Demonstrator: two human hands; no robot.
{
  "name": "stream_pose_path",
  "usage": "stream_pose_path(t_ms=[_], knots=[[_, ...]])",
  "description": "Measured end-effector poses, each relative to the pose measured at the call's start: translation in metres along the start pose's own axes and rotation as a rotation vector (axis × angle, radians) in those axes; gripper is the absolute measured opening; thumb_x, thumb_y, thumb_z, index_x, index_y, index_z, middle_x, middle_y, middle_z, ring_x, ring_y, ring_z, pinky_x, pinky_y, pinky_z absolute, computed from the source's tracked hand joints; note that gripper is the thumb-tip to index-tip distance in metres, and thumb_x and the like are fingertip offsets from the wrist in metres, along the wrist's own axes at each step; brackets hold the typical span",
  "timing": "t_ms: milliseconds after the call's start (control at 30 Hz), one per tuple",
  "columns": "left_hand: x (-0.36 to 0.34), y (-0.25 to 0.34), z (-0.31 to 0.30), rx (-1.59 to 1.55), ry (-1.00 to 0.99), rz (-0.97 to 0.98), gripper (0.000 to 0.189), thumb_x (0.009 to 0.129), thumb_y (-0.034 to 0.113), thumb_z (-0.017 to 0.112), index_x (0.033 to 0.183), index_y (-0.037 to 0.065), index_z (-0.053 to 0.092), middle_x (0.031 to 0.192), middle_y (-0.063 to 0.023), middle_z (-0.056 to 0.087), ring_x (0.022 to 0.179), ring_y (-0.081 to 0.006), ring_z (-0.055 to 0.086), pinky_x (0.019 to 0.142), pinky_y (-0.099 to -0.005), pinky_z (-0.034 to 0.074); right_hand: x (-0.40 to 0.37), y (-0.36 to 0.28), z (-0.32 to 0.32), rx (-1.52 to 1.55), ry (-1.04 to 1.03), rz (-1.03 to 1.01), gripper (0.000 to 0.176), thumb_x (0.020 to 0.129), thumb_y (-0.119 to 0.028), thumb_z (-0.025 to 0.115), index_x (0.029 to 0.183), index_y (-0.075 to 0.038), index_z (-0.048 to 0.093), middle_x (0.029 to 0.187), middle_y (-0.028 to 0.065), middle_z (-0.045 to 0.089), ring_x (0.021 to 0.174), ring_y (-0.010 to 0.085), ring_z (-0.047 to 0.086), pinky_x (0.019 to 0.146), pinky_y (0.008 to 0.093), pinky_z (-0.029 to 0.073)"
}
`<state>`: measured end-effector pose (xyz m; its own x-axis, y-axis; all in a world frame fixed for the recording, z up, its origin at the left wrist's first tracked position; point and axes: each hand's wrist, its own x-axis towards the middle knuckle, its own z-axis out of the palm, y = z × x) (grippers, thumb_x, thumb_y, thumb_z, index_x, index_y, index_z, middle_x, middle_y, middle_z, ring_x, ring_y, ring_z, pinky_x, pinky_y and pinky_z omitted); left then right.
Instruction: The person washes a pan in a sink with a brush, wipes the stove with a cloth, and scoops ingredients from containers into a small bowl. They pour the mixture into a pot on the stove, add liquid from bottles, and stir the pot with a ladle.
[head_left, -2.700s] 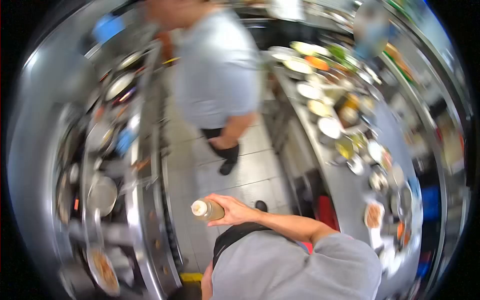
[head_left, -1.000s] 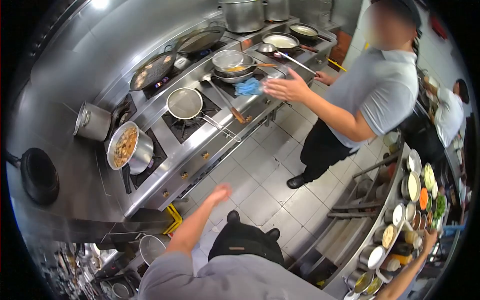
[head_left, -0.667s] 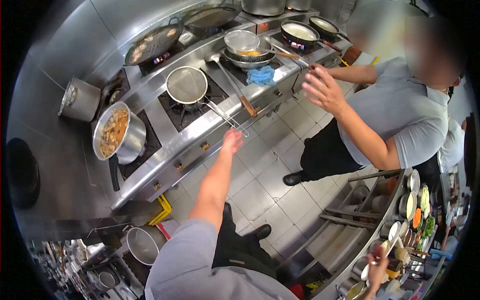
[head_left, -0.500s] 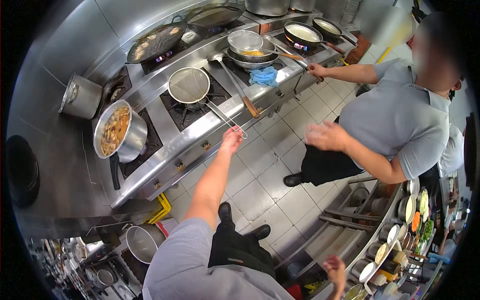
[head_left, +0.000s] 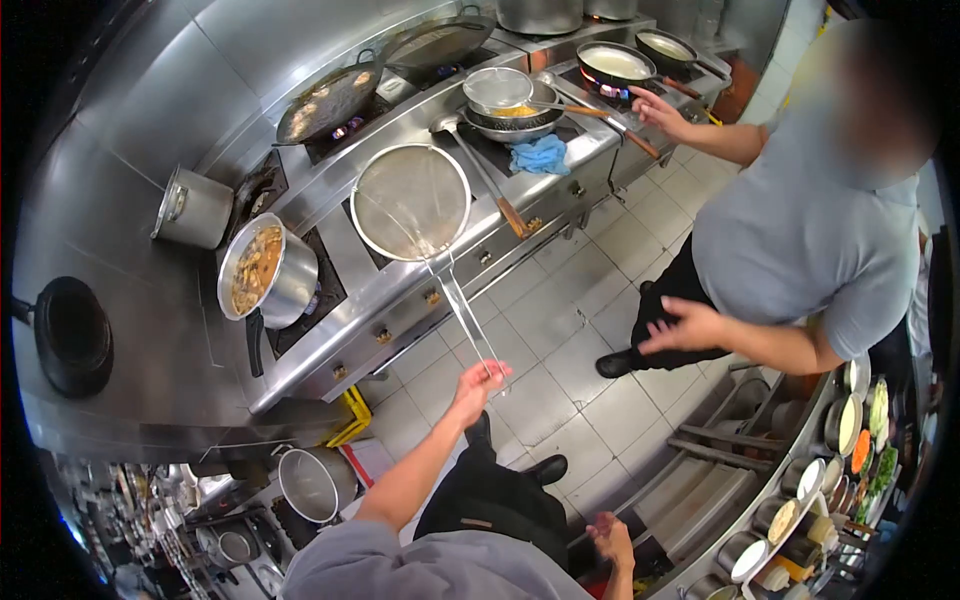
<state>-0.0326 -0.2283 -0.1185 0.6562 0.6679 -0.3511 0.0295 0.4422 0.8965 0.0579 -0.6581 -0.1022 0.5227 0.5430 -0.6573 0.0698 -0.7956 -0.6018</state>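
Note:
My left hand [head_left: 480,388] is closed around the end of the long wire handle of a large round mesh strainer [head_left: 410,203]. The strainer's mesh bowl hangs over the front of the stove, above a burner that it largely covers. My right hand [head_left: 610,540] is low by my side, near the counter, its fingers loosely curled and apart with nothing visible in them. Right of the strainer, a long-handled ladle [head_left: 485,180] lies on the stove. To the left stands a pot of brown stew [head_left: 268,272] with chunks in it.
A co-worker [head_left: 800,230] stands at the right, both hands raised. Woks [head_left: 330,103], frying pans [head_left: 614,64], a small sieve over a pan [head_left: 498,88] and a blue cloth [head_left: 540,155] are along the stove. Ingredient containers [head_left: 803,478] line the right counter [head_left: 690,555].
My left hand has lifted the strainer off the burner and drawn it towards me. My right hand has moved left. The co-worker's far hand has left the pan handle.

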Motion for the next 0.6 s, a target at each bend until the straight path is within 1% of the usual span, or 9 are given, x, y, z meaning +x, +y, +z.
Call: stream_pose_path(t_ms=[133,200,333,400,433,500,533,567,600], knots=[[-0.079,-0.024,0.016,-0.137,-0.058,-0.184,0.029,0.091,0.011,0.057,0.119,0.002,0.051,0.116,-0.0131,0.059,0.110,-0.0233,0.057,0.094,-0.0371,0.045,0.013,0.020,0.005,-0.038,0.011,0.002,0.039,0.077,-0.018,0.071,0.109,0.002,0.058,0.094,0.0179,0.067,0.085,0.0262,0.066,0.076,0.0364,0.051],[-0.115,-0.029,0.019,-0.286,-0.171,-0.415,0.029,0.092,0.012,0.056,0.119,0.002,0.051,0.117,-0.0144,0.058,0.109,-0.0258,0.057,0.094,-0.0380,0.046,0.017,0.014,0.007,0.021,-0.023,0.050,0.039,0.078,-0.019,0.070,0.109,0.002,0.058,0.095,0.0186,0.067,0.087,0.0267,0.066,0.077,0.0368,0.051],[-0.162,-0.069,0.014,-0.303,-0.144,-0.655,0.025,0.093,0.010,0.054,0.117,0.002,0.051,0.111,-0.0143,0.060,0.103,-0.0256,0.061,0.092,-0.0376,0.049,0.027,0.035,0.050,0.134,-0.040,0.036,0.038,0.083,-0.023,0.066,0.111,0.003,0.057,0.100,0.0211,0.065,0.089,0.0309,0.066,0.077,0.0386,0.052],[-0.170,-0.109,0.000,-0.342,-0.034,-0.726,0.019,0.095,0.012,0.052,0.111,0.003,0.052,0.093,-0.0082,0.061,0.087,-0.0185,0.061,0.080,-0.0319,0.052,0.038,0.063,0.098,0.092,0.110,-0.037,0.041,0.085,-0.027,0.064,0.111,0.003,0.056,0.104,0.0224,0.063,0.096,0.0335,0.062,0.082,0.0401,0.049],[-0.164,-0.131,-0.011,-0.330,-0.036,-0.765,0.019,0.095,0.012,0.052,0.111,0.003,0.052,0.093,-0.0082,0.061,0.087,-0.0185,0.061,0.080,-0.0319,0.052,0.035,0.061,0.113,0.106,0.106,-0.001,0.041,0.085,-0.027,0.064,0.111,0.003,0.056,0.104,0.0224,0.063,0.096,0.0335,0.062,0.082,0.0401,0.049],[-0.147,-0.173,-0.033,-0.107,0.018,-0.662,0.012,0.097,0.014,0.047,0.102,0.005,0.054,0.075,-0.0029,0.054,0.066,-0.0125,0.053,0.061,-0.0260,0.046,0.040,0.041,0.133,0.110,0.115,0.089,0.044,0.086,-0.033,0.059,0.114,0.001,0.056,0.115,0.0243,0.056,0.109,0.0408,0.051,0.093,0.0441,0.040],[-0.130,-0.184,-0.031,-0.019,0.189,-0.618,0.015,0.098,0.016,0.045,0.091,0.007,0.054,0.066,-0.0004,0.046,0.056,-0.0087,0.043,0.050,-0.0230,0.034,0.039,0.042,0.148,0.132,0.107,0.126,0.044,0.086,-0.033,0.059,0.114,0.001,0.056,0.115,0.0243,0.056,0.109,0.0408,0.051,0.093,0.0441,0.040],[-0.109,-0.206,-0.043,0.079,0.365,-0.589,0.018,0.097,0.020,0.048,0.085,0.009,0.054,0.065,0.0015,0.044,0.052,-0.0067,0.040,0.045,-0.0217,0.031,0.041,0.044,0.166,0.062,0.154,0.065,0.043,0.086,-0.033,0.059,0.114,0.000,0.056,0.118,0.0229,0.055,0.111,0.0396,0.049,0.094,0.0446,0.039],[-0.085,-0.221,-0.057,0.218,0.385,-0.509,0.019,0.096,0.025,0.050,0.089,0.008,0.054,0.057,0.0025,0.041,0.045,-0.0082,0.035,0.040,-0.0241,0.027,0.041,0.043,0.184,-0.008,0.195,0.005,0.042,0.086,-0.032,0.058,0.115,-0.001,0.056,0.120,0.0215,0.053,0.113,0.0385,0.047,0.094,0.0452,0.038]])
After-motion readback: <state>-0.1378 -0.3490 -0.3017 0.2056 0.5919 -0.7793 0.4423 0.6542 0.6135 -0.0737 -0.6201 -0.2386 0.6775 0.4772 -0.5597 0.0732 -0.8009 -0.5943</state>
